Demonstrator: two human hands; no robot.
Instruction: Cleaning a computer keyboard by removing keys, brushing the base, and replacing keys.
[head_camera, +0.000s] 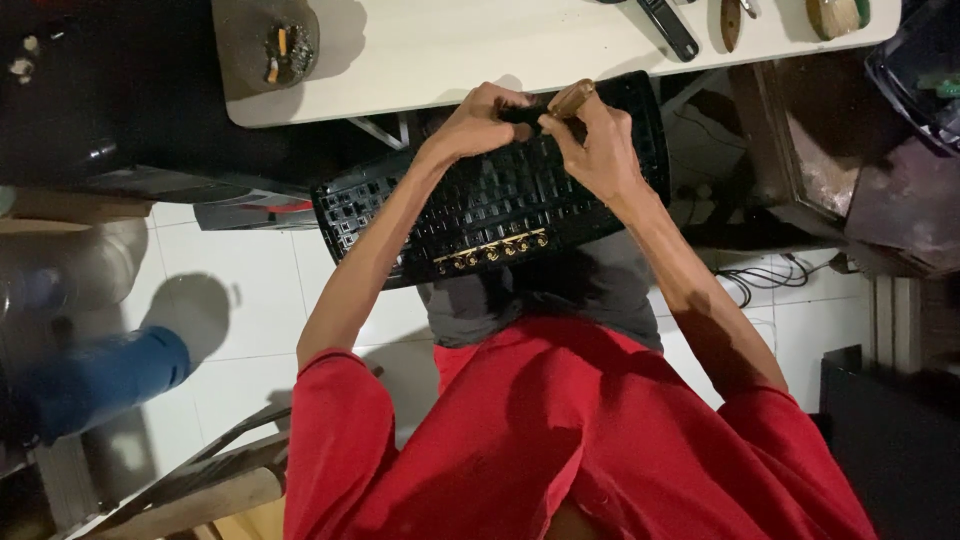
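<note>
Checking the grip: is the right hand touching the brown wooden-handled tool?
Touching. The head view shows the right hand with fingers wrapped around the brown wooden-handled tool.

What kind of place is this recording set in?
Probably a home repair bench: a black keyboard lies on the person's lap, brushes and hand tools lie on a white table, and loose cables lie on a tiled floor.

The person wears a bright red short-sleeved shirt (560, 440), loose in the body, with wide sleeves ending just above the elbows and soft folds across the front. Below it, dark grey shorts (540, 290) cover the lap. Both forearms are bare, with no watch, ring or band showing.
</note>
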